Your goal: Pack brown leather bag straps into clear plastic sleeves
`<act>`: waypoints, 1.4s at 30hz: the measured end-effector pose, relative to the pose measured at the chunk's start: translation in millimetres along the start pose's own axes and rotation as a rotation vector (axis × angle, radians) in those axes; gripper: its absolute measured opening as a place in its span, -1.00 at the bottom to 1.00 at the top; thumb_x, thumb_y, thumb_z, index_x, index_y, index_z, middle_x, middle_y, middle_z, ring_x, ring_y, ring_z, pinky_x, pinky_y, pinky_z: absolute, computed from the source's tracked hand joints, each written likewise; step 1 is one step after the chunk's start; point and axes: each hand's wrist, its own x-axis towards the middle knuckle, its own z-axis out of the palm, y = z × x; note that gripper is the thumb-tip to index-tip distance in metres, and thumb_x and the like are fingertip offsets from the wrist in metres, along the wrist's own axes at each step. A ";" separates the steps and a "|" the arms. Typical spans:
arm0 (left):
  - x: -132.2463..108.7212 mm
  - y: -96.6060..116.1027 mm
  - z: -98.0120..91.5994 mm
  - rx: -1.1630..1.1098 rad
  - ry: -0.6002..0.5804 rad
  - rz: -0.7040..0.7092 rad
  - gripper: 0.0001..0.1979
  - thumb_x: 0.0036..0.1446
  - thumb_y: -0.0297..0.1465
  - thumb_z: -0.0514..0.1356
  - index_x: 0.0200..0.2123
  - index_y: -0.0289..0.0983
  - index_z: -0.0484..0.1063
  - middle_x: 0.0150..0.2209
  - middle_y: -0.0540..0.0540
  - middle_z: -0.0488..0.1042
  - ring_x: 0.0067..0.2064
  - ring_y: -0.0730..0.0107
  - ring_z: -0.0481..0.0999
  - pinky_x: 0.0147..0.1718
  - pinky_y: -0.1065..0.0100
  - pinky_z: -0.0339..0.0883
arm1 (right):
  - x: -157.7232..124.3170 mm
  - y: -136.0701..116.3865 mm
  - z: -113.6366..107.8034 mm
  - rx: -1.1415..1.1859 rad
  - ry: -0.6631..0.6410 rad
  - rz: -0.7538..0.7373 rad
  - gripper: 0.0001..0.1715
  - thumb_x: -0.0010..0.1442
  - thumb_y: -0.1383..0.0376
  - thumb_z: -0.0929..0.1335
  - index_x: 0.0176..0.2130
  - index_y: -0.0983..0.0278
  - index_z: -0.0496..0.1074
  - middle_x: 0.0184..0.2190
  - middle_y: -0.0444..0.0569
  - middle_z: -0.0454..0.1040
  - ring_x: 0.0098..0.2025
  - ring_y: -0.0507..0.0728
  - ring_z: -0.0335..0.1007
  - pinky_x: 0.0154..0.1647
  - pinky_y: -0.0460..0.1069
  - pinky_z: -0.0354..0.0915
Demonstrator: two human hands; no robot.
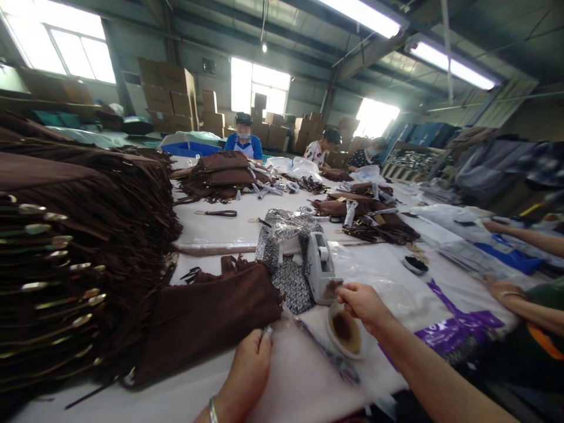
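A dark brown fringed bag (207,320) lies flat on the table in front of me. My left hand (249,367) is closed at its near right corner, where a small shiny clear piece shows by the thumb. To the right stands a white tape dispenser (321,267). My right hand (363,304) pinches at its cutting end, on the end of the tape; the clear strip itself is hard to make out. Just below that hand sits a round white bowl (355,353) with something brown inside. Black-and-white woven fabric (293,288) lies between bag and dispenser.
A tall stack of brown fringed bags (83,235) rises on the left. More brown bags (220,176) and straps (220,213) lie farther back. Purple plastic (462,332) and a dark small dish (415,264) are on the right, near a co-worker's hands (506,291). Other people sit across the table.
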 end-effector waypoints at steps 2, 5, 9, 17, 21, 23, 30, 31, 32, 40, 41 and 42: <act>-5.8 1.3 0.9 0.012 0.026 0.051 -0.72 0.24 -0.29 -0.04 -0.45 -0.25 0.33 -0.42 -0.12 0.46 -0.35 0.26 0.38 -0.33 0.32 0.14 | 4.2 -1.4 -6.3 -0.077 0.008 -0.053 -0.85 -0.13 0.31 0.31 -0.67 0.27 0.32 -0.70 -0.15 0.30 -0.60 -0.01 0.13 -0.54 -0.07 0.01; -14.2 2.4 2.0 0.052 0.061 0.109 -0.71 0.27 -0.30 -0.05 -0.44 -0.24 0.31 -0.43 -0.12 0.45 -0.39 0.29 0.37 -0.35 0.32 0.11 | -6.6 -7.4 -12.6 -0.259 -0.081 -0.177 -0.82 -0.11 0.34 0.33 -0.69 0.26 0.35 -0.69 -0.14 0.36 -0.54 0.03 0.21 -0.47 -0.07 0.07; -18.6 1.8 4.4 0.084 0.079 0.129 -0.73 0.29 -0.32 -0.04 -0.44 -0.23 0.29 -0.44 -0.12 0.45 -0.41 0.31 0.37 -0.38 0.32 0.08 | -47.0 -25.8 6.4 -0.264 -0.520 -0.265 -0.72 0.12 0.20 0.29 -0.52 0.27 0.46 -0.57 -0.11 0.48 -0.50 0.04 0.28 -0.44 -0.08 0.14; -24.9 0.7 6.2 0.137 0.080 0.143 -0.73 0.31 -0.35 -0.06 -0.39 -0.25 0.35 -0.39 -0.15 0.50 -0.37 0.27 0.44 -0.38 0.32 0.13 | -63.4 -48.7 93.1 -0.228 -0.635 -0.269 -0.67 0.09 0.24 0.30 -0.64 0.28 0.37 -0.69 -0.16 0.34 -0.60 -0.02 0.15 -0.52 -0.10 0.08; -27.1 0.0 7.1 0.208 0.107 0.143 -0.74 0.30 -0.38 -0.06 -0.38 -0.25 0.36 -0.39 -0.17 0.51 -0.36 0.23 0.48 -0.37 0.30 0.14 | -58.5 -47.3 109.1 -0.308 -0.586 -0.234 -0.63 0.08 0.21 0.32 -0.68 0.27 0.35 -0.73 -0.16 0.31 -0.63 -0.02 0.14 -0.56 -0.10 0.05; -26.6 -1.9 9.0 0.239 0.113 0.153 -0.75 0.29 -0.40 -0.06 -0.38 -0.25 0.35 -0.38 -0.17 0.52 -0.35 0.22 0.49 -0.38 0.29 0.15 | -58.4 -46.9 111.8 -0.348 -0.554 -0.212 -0.64 0.06 0.20 0.34 -0.69 0.27 0.35 -0.74 -0.16 0.31 -0.63 -0.02 0.15 -0.58 -0.10 0.04; -24.7 -10.0 15.2 0.296 0.118 0.246 -0.76 0.29 -0.43 -0.07 -0.34 -0.26 0.36 -0.36 -0.17 0.52 -0.33 0.24 0.50 -0.34 0.30 0.21 | -53.6 -44.3 115.8 -0.520 -0.451 -0.170 -0.62 -0.02 0.12 0.37 -0.71 0.25 0.33 -0.75 -0.17 0.27 -0.62 0.00 0.16 -0.60 -0.07 -0.02; -24.9 -10.3 15.4 0.303 0.119 0.255 -0.76 0.29 -0.44 -0.07 -0.34 -0.27 0.36 -0.36 -0.18 0.52 -0.33 0.24 0.50 -0.34 0.30 0.22 | -52.8 -43.3 116.0 -0.535 -0.431 -0.189 -0.62 -0.03 0.11 0.37 -0.71 0.25 0.34 -0.73 -0.17 0.28 -0.60 0.00 0.17 -0.59 -0.07 -0.03; -25.1 -10.2 15.4 0.312 0.120 0.260 -0.76 0.29 -0.44 -0.07 -0.35 -0.27 0.37 -0.36 -0.18 0.52 -0.33 0.24 0.51 -0.34 0.30 0.22 | -52.3 -42.1 116.0 -0.542 -0.415 -0.207 -0.62 -0.03 0.10 0.38 -0.70 0.26 0.34 -0.72 -0.16 0.29 -0.58 0.01 0.18 -0.58 -0.07 -0.03; -24.8 -2.0 10.0 0.357 0.114 0.230 -0.73 0.31 -0.37 -0.04 -0.40 -0.25 0.36 -0.41 -0.16 0.50 -0.36 0.24 0.49 -0.39 0.30 0.16 | -60.3 -29.8 99.8 -0.300 -0.570 -0.202 -0.76 0.01 0.29 0.30 -0.61 0.29 0.44 -0.67 -0.16 0.38 -0.57 -0.01 0.20 -0.52 -0.10 0.08; -24.9 -1.4 9.3 0.358 0.115 0.228 -0.73 0.31 -0.37 -0.04 -0.40 -0.25 0.35 -0.41 -0.17 0.50 -0.36 0.24 0.49 -0.39 0.30 0.15 | -61.1 -28.8 97.2 -0.291 -0.570 -0.181 -0.76 0.01 0.30 0.30 -0.61 0.29 0.43 -0.69 -0.17 0.34 -0.59 -0.02 0.17 -0.54 -0.10 0.05; -24.9 -0.9 8.7 0.360 0.115 0.227 -0.73 0.31 -0.37 -0.05 -0.40 -0.25 0.35 -0.41 -0.17 0.50 -0.36 0.24 0.49 -0.39 0.30 0.15 | -61.7 -28.3 94.8 -0.293 -0.558 -0.162 -0.75 0.01 0.30 0.30 -0.63 0.29 0.42 -0.71 -0.18 0.30 -0.61 -0.02 0.13 -0.57 -0.10 0.02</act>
